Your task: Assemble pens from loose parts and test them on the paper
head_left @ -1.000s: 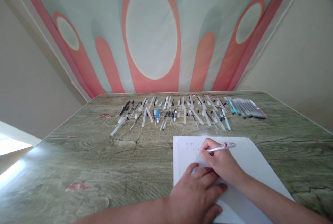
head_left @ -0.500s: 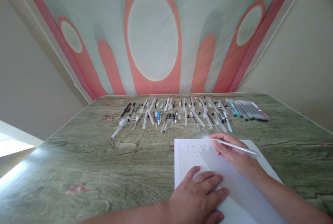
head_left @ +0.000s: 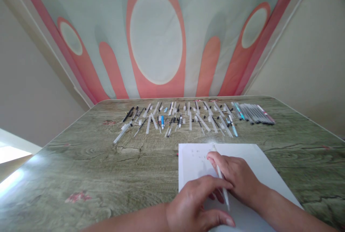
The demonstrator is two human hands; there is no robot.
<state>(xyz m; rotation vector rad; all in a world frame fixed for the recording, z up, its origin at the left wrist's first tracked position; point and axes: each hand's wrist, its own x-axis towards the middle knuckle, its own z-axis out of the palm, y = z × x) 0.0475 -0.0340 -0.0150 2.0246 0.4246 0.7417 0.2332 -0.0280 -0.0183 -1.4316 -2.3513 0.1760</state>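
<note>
My right hand (head_left: 238,174) is closed around a clear, whitish pen (head_left: 225,198), which slants over the paper with one end pointing away from me. My left hand (head_left: 192,203) is beside the pen's near end, its thumb and index finger spread apart on either side of the barrel. Contact between those fingers and the pen is not clear. Beneath both hands lies a white sheet of paper (head_left: 258,162), with small dark handwritten marks near its upper left part.
Beyond the paper, two rows of pen parts (head_left: 188,117) lie across the wood-patterned table (head_left: 107,174): clear barrels, refills and caps. A row of assembled pens (head_left: 254,113) lies at the right. A patterned cloth (head_left: 156,37) hangs behind the table.
My left hand has lifted off the paper and opened towards the pen's near end. The pen has turned from lying sideways to pointing more towards me, and my right hand has shifted left and nearer.
</note>
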